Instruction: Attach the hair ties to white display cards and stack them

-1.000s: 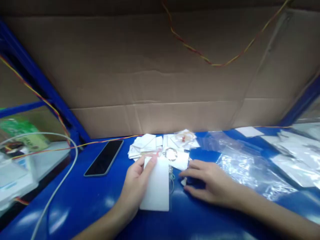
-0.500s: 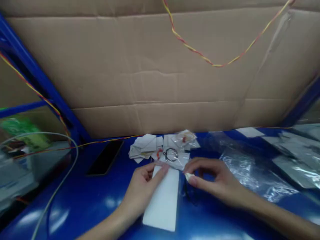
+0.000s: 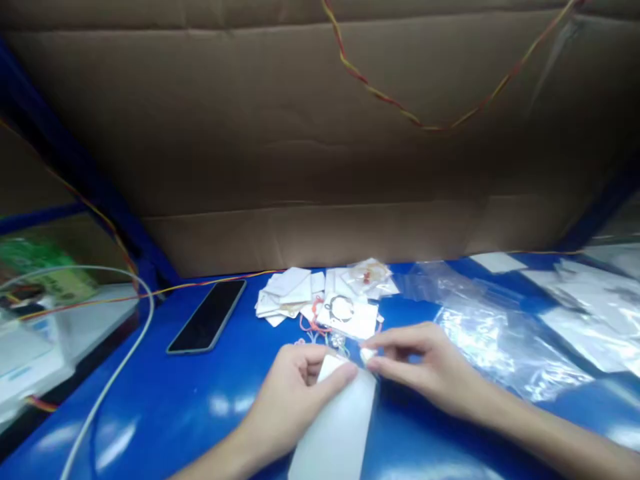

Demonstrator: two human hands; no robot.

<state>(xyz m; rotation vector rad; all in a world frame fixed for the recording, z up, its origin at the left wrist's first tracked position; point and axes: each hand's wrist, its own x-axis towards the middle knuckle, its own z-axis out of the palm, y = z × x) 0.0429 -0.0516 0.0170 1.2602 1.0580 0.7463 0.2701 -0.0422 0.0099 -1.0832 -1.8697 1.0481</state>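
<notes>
My left hand [image 3: 313,397] grips a long white card [image 3: 337,427] near its far end, thumb lying on top. Between the thumb and fingertips of my right hand [image 3: 420,357] is a small white piece [image 3: 368,355], too blurred to name exactly, close to the card's far right corner. Just beyond both hands lie thin coloured cords [image 3: 314,324] and a small silvery trinket [image 3: 338,341]. A dark ring-shaped band [image 3: 342,309] rests on a white card behind them.
White cards [image 3: 287,290] and a clear bag with reddish bits [image 3: 369,275] lie at the back. A phone [image 3: 207,317] is on the left of the blue table. Clear plastic bags [image 3: 493,337] spread to the right. A pale cable [image 3: 117,380] loops at left.
The white card has come nearer to me and shifted slightly right with my left hand. My right hand has moved slightly left, still pinching the white piece. More coloured cords show, and the picture is brighter.
</notes>
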